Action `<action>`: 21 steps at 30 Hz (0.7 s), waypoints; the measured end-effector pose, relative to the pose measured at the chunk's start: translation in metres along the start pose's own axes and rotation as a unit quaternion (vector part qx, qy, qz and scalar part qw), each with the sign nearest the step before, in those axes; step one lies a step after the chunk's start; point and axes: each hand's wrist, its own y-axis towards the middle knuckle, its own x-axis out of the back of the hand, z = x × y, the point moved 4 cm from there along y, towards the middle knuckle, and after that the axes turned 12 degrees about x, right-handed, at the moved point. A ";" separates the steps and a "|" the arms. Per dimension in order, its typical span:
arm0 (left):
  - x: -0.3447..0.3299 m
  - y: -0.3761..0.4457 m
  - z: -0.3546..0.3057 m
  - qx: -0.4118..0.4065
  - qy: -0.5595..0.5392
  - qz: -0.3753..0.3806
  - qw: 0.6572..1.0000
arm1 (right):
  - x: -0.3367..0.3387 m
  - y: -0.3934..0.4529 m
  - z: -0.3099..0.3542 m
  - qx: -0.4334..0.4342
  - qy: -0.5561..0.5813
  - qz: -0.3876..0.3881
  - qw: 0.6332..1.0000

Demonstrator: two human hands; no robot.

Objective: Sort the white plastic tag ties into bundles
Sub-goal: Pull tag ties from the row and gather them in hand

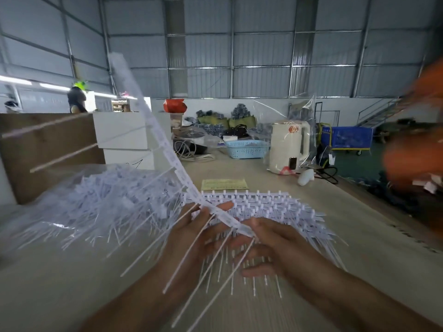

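Observation:
A long white strip of tag ties (153, 130) rises up and away to the left from my hands, its thin ties sticking out to the left. My left hand (199, 226) pinches the strip's lower part between thumb and fingers. My right hand (266, 245) grips the strip's near end, over a neat stack of aligned tie strips (275, 207) lying on the table. A big loose heap of tangled white ties (96, 200) lies to the left, partly under clear plastic.
On the pale table (72, 271) beyond the stack lie a yellow-green paper slip (224, 185), a cream electric kettle (288, 147) and a light blue basket (247, 148). A brown board (48, 149) and white boxes (124, 133) stand at the left. An orange blur (417, 144) fills the right edge.

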 end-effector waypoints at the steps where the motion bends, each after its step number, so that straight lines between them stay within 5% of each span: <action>1: -0.002 -0.003 0.002 -0.019 0.015 0.003 1.000 | 0.002 0.000 -0.002 -0.002 0.008 -0.021 1.000; 11: -0.008 -0.014 0.010 0.095 0.198 0.048 0.974 | 0.084 0.012 0.000 0.008 -0.030 -0.257 0.966; 15: -0.026 -0.030 0.005 0.057 0.277 0.117 0.952 | 0.115 0.010 -0.008 -0.037 -0.147 -0.270 0.951; 21: -0.053 -0.056 -0.043 -0.033 0.373 0.263 0.889 | 0.125 0.013 -0.001 -0.005 -0.169 -0.242 0.955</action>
